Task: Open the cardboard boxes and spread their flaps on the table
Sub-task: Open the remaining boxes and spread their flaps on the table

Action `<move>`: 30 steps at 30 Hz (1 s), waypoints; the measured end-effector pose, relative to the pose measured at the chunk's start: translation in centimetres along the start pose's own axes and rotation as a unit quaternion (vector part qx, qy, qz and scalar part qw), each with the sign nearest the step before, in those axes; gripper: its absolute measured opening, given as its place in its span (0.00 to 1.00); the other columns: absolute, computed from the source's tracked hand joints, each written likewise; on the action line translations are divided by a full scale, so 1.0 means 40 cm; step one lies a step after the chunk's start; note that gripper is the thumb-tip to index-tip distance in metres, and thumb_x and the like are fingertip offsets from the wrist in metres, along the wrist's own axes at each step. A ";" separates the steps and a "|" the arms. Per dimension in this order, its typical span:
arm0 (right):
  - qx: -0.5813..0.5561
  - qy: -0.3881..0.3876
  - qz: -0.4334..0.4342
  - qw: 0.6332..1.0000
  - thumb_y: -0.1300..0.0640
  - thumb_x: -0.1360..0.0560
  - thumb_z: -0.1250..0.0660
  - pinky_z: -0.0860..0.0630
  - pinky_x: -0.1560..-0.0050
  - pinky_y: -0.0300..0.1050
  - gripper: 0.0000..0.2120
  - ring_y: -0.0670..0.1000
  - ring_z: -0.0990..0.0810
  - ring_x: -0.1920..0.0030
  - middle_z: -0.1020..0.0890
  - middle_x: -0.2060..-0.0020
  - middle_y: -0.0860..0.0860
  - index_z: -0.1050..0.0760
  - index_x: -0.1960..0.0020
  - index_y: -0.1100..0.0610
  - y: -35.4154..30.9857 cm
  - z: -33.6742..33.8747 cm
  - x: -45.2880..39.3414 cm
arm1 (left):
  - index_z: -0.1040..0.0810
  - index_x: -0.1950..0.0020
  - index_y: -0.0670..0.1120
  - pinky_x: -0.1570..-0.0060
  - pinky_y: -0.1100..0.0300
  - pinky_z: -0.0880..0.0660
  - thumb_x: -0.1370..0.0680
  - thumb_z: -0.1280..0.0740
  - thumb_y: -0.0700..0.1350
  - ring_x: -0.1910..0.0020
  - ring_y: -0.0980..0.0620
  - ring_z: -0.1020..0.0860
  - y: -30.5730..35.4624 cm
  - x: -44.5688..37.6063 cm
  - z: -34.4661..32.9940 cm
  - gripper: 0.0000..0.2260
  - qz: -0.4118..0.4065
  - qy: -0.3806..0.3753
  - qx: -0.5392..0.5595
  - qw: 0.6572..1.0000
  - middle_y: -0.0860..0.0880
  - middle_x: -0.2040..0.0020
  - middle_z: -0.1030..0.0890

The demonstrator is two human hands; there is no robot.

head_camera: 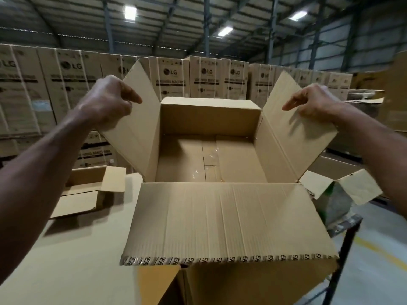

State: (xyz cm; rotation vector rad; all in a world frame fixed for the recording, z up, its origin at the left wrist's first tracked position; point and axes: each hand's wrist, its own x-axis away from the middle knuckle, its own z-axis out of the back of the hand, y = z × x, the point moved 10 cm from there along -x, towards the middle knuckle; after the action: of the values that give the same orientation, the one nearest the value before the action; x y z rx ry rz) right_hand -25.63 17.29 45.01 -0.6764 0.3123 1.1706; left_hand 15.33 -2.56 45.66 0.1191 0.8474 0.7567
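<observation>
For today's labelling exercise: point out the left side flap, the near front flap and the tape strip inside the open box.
left side flap (136, 119): head view, middle of its inner face.
near front flap (226, 221): head view, centre of its corrugated surface.
tape strip (210, 155): head view, glossy band on the box floor.

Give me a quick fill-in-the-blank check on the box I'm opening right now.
1. The left hand grips the box's ____ side flap.
2. The right hand grips the right side flap, which is ____ up, not laid flat.
3. The near flap is folded ____ the person.
4. Inside, the open box is ____.

Missing words: left; raised; toward; empty
</observation>
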 end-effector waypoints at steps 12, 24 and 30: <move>-0.034 -0.118 0.019 0.992 0.69 0.23 0.35 0.32 0.47 0.49 0.16 0.39 0.28 0.56 0.20 0.47 0.49 0.17 0.43 0.53 0.303 -0.202 -0.262 | 0.19 0.38 0.51 0.50 0.58 0.24 0.22 0.31 0.36 0.38 0.52 0.23 -0.030 -0.093 -0.320 0.16 0.128 -0.057 -0.025 0.990 0.48 0.33 0.22; -0.091 -0.191 0.051 0.976 0.70 0.23 0.34 0.30 0.46 0.47 0.16 0.47 0.24 0.47 0.19 0.49 0.48 0.17 0.47 0.51 0.467 -0.476 -0.374 | 0.17 0.39 0.48 0.42 0.56 0.24 0.23 0.30 0.33 0.46 0.55 0.20 -0.030 -0.057 -0.506 0.16 0.228 -0.022 -0.103 0.968 0.49 0.43 0.17; -0.101 -0.189 0.080 0.973 0.73 0.26 0.33 0.29 0.47 0.44 0.19 0.45 0.24 0.46 0.18 0.47 0.47 0.17 0.46 0.51 0.511 -0.523 -0.347 | 0.18 0.38 0.47 0.51 0.65 0.27 0.22 0.30 0.33 0.49 0.59 0.20 -0.057 0.005 -0.563 0.16 0.228 -0.013 -0.111 0.967 0.50 0.45 0.16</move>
State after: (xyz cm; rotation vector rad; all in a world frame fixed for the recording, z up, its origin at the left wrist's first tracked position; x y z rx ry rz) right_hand -47.23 -1.70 30.13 -0.5949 -0.0777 1.4691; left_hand 0.58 -8.44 29.51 0.1261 0.7107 1.2747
